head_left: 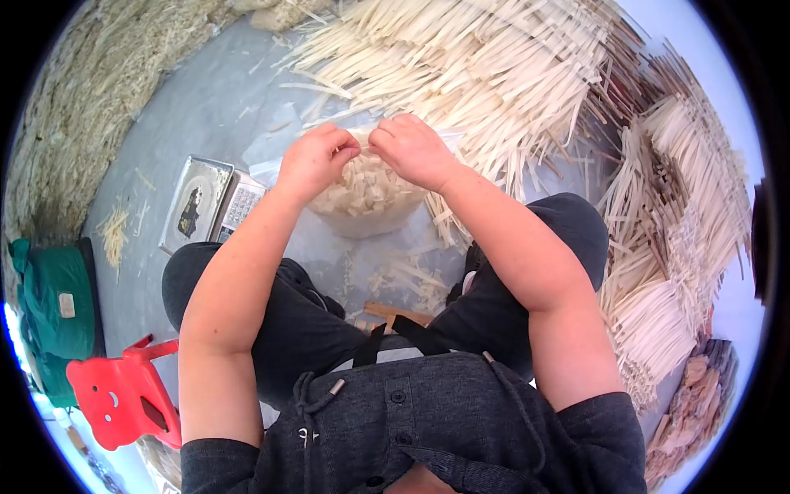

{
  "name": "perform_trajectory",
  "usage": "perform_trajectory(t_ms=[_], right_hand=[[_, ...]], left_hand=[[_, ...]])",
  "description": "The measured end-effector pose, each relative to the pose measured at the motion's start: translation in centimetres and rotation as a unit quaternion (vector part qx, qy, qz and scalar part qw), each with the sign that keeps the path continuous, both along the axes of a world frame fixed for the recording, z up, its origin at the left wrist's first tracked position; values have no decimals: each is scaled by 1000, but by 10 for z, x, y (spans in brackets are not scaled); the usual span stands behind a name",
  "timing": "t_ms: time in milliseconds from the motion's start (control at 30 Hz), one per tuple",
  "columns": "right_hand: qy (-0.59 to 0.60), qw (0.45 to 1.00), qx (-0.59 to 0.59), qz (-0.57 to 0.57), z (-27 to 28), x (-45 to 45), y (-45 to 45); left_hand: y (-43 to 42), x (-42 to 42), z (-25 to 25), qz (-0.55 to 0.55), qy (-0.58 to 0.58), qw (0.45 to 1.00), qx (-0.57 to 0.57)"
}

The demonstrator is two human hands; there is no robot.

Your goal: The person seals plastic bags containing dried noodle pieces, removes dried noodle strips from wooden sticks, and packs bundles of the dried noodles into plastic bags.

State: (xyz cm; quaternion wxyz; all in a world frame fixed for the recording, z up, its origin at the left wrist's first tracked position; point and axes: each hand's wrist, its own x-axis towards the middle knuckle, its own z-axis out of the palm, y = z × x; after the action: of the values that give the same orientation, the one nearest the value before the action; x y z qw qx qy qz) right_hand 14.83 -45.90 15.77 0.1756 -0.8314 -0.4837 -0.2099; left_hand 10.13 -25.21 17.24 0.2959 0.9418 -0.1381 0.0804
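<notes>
A clear plastic bag (pixel 362 222) filled with short pale chips (pixel 374 188) stands on the floor between my knees. My left hand (pixel 317 161) is at the left of the bag's mouth, thumb and fingertips pinched together on its rim. Opposite it, my right hand (pixel 411 151) pinches the upper right of the rim with curled fingers. A small gap separates the two hands, and the chips show below them. The thin film between my fingertips is hard to see.
Left of the bag sits a digital scale (pixel 197 202) with a metal pan. Long pale strips (pixel 461 66) lie heaped ahead and to the right. A red plastic chair (pixel 123 399) and a green bag (pixel 58 305) stand at left. Shavings litter the grey floor (pixel 222 99).
</notes>
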Motion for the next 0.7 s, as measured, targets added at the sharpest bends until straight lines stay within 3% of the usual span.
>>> perform_trajectory(t_ms=[600,667,700], right_hand=[[62,987,-22,-150,-2,10,-141],[247,914,61,-315,-6,13,-153],[307,894,106,-309,8,10,-145]], left_hand=[[13,8,-2,-12,61,997,-39],[18,10,-3,-1,85,995,-60],[17,8,-2,1,84,995,-59]])
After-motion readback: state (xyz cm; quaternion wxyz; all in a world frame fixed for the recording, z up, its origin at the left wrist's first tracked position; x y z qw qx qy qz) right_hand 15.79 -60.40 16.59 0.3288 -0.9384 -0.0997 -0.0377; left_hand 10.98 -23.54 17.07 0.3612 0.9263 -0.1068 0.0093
